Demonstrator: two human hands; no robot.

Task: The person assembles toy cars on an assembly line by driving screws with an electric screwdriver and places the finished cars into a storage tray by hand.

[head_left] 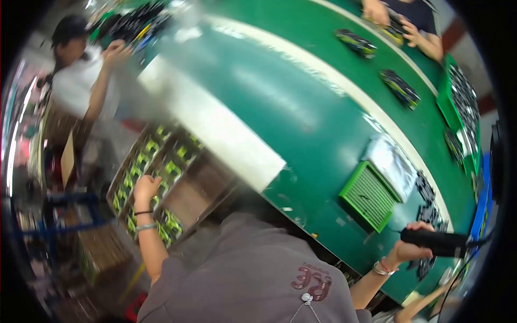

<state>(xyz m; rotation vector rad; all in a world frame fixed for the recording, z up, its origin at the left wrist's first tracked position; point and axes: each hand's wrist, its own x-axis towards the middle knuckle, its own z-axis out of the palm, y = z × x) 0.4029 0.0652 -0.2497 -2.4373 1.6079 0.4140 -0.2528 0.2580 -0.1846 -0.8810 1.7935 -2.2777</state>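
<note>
My left hand [146, 189] is over a divided cardboard box [202, 189], among several black and yellow-green plastic parts [171, 168]. Its fingers look curled; what they hold, if anything, is hidden and blurred. Out to the right, my right hand [412, 246] is closed around a black cylindrical electric screwdriver [439, 243] with a cable at its far end. The screwdriver lies above the table's right side, close to a pile of small black parts [426, 202].
A green perforated tray [368, 196] sits on the green table [301, 124], beside clear plastic bags [390, 164]. Black-green assemblies [399, 89] lie on the green belt beyond. A co-worker's hands [393, 21] handle another at the far right; a person in white [81, 81] is at left.
</note>
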